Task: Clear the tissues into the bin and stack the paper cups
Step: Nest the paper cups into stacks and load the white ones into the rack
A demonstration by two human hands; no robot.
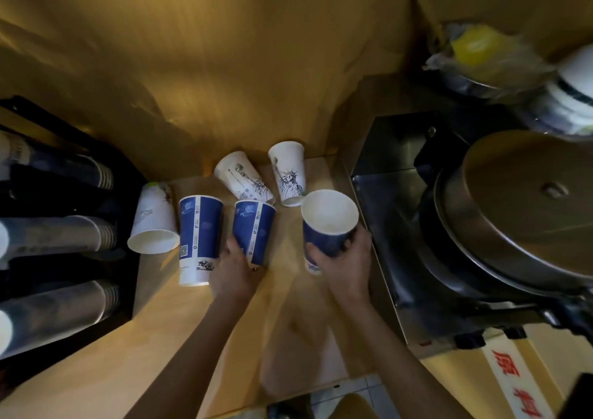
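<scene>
Several paper cups lie scattered on the wooden counter [160, 338]. My right hand [345, 263] grips a blue cup [329, 226] with its open mouth facing up. My left hand [232, 271] holds the lower end of a second blue cup [253, 231] that stands upside down. Beside it on the left stands a taller blue cup [199, 239], also upside down. A white cup [154, 221] lies tipped at the far left. Two white cups with a statue print, one [244, 176] tilted and one [287, 173] upside down, sit behind. No tissues or bin are in view.
A black rack [64, 235] with sleeves of stacked cups fills the left edge. A steel machine [401, 200] with a large round metal lid [526, 207] stands at the right. Wrapped containers [481, 56] sit at the top right. A wooden wall rises behind.
</scene>
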